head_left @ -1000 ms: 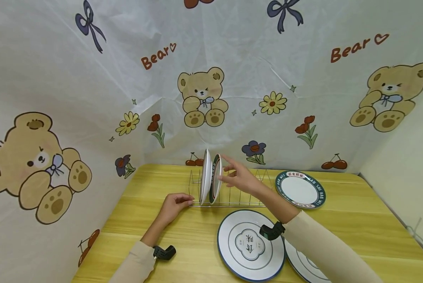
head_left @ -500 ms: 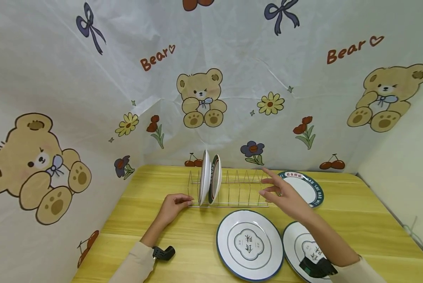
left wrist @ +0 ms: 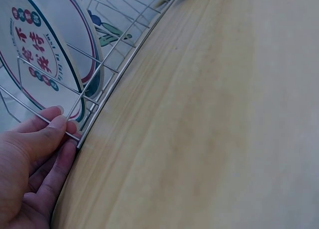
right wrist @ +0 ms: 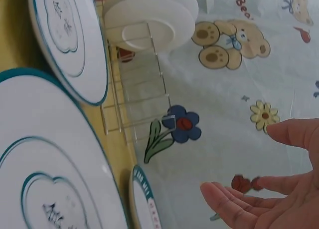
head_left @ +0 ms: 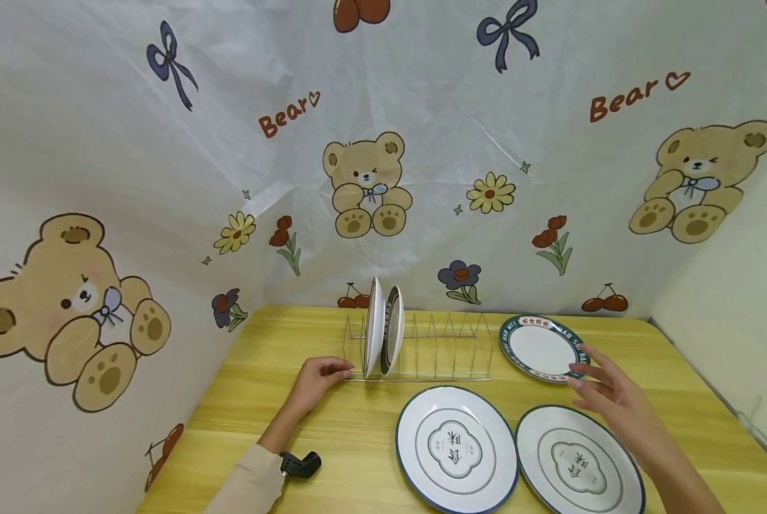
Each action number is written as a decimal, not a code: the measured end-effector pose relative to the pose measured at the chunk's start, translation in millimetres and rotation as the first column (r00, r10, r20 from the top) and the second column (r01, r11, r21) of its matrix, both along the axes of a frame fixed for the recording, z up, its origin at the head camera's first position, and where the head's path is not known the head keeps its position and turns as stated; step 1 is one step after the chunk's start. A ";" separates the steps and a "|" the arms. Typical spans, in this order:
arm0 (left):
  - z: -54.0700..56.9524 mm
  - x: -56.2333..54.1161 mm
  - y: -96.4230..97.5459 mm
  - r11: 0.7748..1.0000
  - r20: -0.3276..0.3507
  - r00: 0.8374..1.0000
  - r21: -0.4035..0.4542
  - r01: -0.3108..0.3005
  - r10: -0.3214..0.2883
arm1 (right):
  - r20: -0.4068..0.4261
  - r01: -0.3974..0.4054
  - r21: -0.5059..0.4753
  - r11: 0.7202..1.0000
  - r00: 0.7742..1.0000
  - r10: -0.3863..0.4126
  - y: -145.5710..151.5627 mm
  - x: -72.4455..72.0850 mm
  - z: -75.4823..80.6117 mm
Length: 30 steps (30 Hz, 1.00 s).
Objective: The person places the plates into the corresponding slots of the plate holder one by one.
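Note:
In the head view a wire dish rack (head_left: 447,379) stands at the back of the table. Two plates are upright in its left part: a white one (head_left: 373,328) and a dark-rimmed one (head_left: 393,332). My left hand (head_left: 316,383) pinches the rack's left end between thumb and fingers; in the left wrist view the thumb (left wrist: 50,131) lies over the wire beside a plate with red characters (left wrist: 35,49). My right hand (head_left: 617,403), fingers spread and holding nothing, hovers by the right edge of a green-rimmed plate (head_left: 540,350). The right wrist view also shows that hand (right wrist: 279,184) apart from the plates.
Two larger white plates with blue-green rims lie flat in front: one in the middle (head_left: 456,492), one to its right (head_left: 578,500). They nearly touch. A cloth printed with bears (head_left: 422,93) hangs behind the wooden table (head_left: 332,457).
My right hand has left the dark-rimmed plate in the rack and swung right, past the rack, to the green-rimmed plate. The left hand keeps its hold on the rack.

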State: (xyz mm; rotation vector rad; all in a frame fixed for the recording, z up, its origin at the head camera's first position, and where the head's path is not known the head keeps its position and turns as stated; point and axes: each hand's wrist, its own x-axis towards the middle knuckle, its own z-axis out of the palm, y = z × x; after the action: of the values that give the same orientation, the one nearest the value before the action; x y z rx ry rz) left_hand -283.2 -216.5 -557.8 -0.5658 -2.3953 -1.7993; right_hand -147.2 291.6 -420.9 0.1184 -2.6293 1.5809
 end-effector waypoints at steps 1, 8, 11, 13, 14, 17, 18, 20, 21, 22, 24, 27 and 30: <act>-1.0 0.0 1.0 1.000 -0.004 1.000 0.003 0.006 -0.006 | 0.030 0.022 0.002 1.000 0.999 -0.022 8.5 3.7 -4.7; 0.5 2.8 4.1 1.000 0.004 1.000 -0.002 -0.003 0.003 | 0.283 0.145 0.134 0.980 0.943 -0.178 60.5 20.2 -41.5; 1.2 1.8 2.0 1.000 0.010 1.000 -0.010 -0.006 0.007 | 0.304 0.146 0.235 0.961 0.928 -0.215 72.7 24.6 -53.6; 1.1 1.0 0.3 1.000 -0.001 1.000 -0.014 -0.003 0.003 | 0.292 0.140 0.285 0.948 0.929 -0.225 77.6 27.5 -59.3; 0.8 0.6 -0.3 1.000 -0.006 1.000 -0.013 -0.002 0.002 | 0.293 0.140 0.308 0.941 0.927 -0.234 78.8 28.6 -61.0; 0.6 0.4 -1.3 1.000 -0.029 1.000 -0.002 0.007 -0.007 | 0.331 0.128 0.308 0.943 0.914 -0.232 82.9 27.7 -68.0; 0.4 0.3 -1.3 1.000 -0.033 0.999 0.001 0.008 -0.008 | 0.342 0.120 0.306 0.944 0.912 -0.227 83.8 27.0 -70.5; 0.4 0.4 -0.9 1.000 -0.034 0.999 0.008 0.007 -0.006 | 0.359 0.105 0.312 0.944 0.907 -0.220 85.6 25.3 -76.5; 0.4 0.5 -0.7 1.000 -0.034 0.999 0.009 0.006 -0.006 | 0.367 0.093 0.316 0.944 0.906 -0.212 86.6 24.1 -79.5; 0.3 0.7 -0.4 1.000 -0.032 0.999 0.009 0.005 -0.005 | 0.374 0.081 0.328 0.941 0.904 -0.208 87.6 23.3 -82.5; 0.2 0.9 0.3 1.000 -0.026 1.000 0.010 0.003 -0.003 | 0.370 0.051 0.358 0.932 0.909 -0.191 90.2 21.7 -88.7; 0.3 1.3 1.0 1.000 -0.022 1.000 0.013 0.000 0.000 | 0.371 0.026 0.372 0.928 0.912 -0.174 93.8 19.2 -95.9; 2.1 1.7 1.0 1.000 -0.016 1.000 0.013 -0.009 0.009 | 0.389 0.019 0.356 0.934 0.906 -0.166 97.1 15.7 -98.3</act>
State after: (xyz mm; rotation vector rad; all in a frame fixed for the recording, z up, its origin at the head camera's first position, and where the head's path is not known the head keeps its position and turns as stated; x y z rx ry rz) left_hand -281.4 -215.4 -555.6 -0.5652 -2.3701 -1.7993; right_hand -131.4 388.7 -519.1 -0.3652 -3.1577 1.2034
